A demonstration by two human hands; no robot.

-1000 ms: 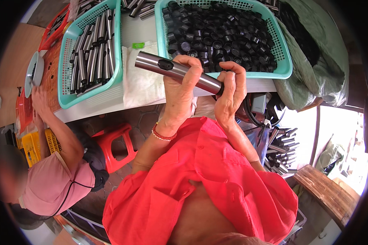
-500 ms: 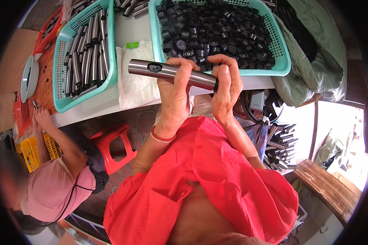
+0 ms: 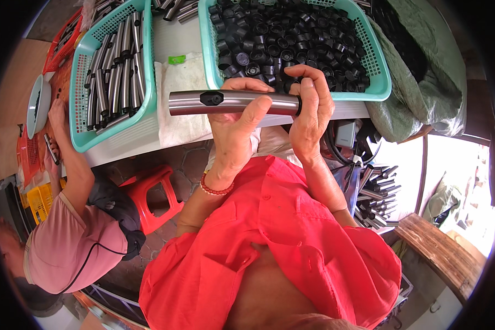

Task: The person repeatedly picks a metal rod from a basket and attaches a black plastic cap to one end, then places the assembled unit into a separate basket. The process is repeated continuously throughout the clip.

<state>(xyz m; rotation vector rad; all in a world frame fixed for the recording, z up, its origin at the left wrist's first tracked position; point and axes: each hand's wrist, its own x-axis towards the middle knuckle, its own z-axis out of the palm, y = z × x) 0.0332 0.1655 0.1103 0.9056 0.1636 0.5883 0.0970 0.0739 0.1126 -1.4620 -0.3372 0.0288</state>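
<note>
A brushed metal tube (image 3: 184, 103) lies roughly level in front of me, over the table's near edge. A black piece (image 3: 212, 98) fills the hole in its side, near the left end. My left hand (image 3: 234, 129) is wrapped round the tube's middle, thumb along the near side. At the right end, my right hand (image 3: 311, 113) has its fingers bent round a black rim, probably a cap; the fingers partly hide it. Just beyond my hands stands a turquoise basket (image 3: 380, 88) heaped with small black caps (image 3: 297, 41).
Left of me, another turquoise basket (image 3: 78, 118) holds metal tubes (image 3: 118, 77). Between the baskets lie a white cloth (image 3: 184, 110) and a green scrap (image 3: 177, 59). A co-worker in pink (image 3: 80, 242) sits at left near a red stool (image 3: 155, 201). More tubes (image 3: 377, 192) lie at right.
The tube has turned to nearly level, its side hole now facing me more. My right hand has shifted slightly right. The co-worker's one hand has reached up toward the white bowl.
</note>
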